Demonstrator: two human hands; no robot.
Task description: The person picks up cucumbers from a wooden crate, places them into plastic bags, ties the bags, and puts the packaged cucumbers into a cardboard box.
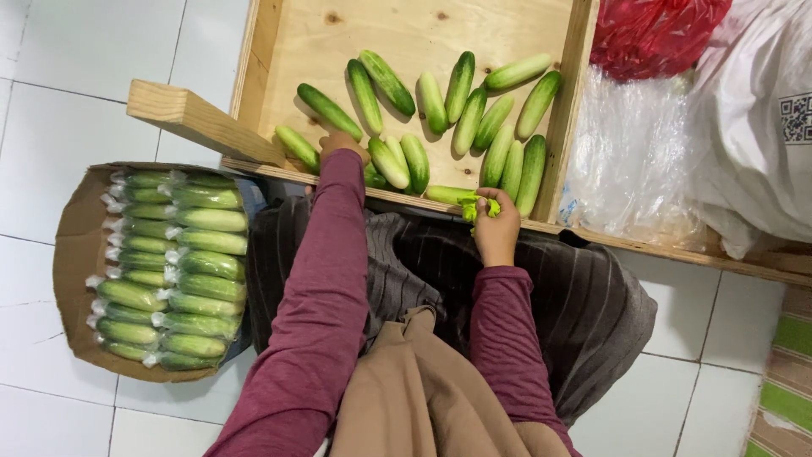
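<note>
Cardboard box point(72, 254) stands at the far left on the white tiled floor point(76, 110), open on top and filled with wrapped cucumbers point(182, 271) laid in two tight columns, so almost no room is left inside it. Between this box and the wooden tray point(406, 34) there is a wooden bar point(199, 121) that sticks out to the left from the tray's near corner, and under it a narrow strip of floor is free. The tray has low raised walls; its upper left part is bare wood, while the loose cucumbers point(448, 118) lie crowded toward the near wall and the right wall. The left hand point(341, 144) is stretched forward from a dark red sleeve, over the near wall, and rests among the cucumbers at the near left of the heap; its fingers are hidden by the back of the hand, so I cannot tell if they are spread or gripping one. The right hand point(497, 227) is drawn back to the near wall, the wrist bent, and the fingers are pinched together on a small bunch of bright green bands point(475, 207), just beside one cucumber lying along the edge. Right of the tray lie a clear plastic bag point(630, 161), a red bag point(655, 30) and a white bag point(761, 127), touching each other, and they close that side.
</note>
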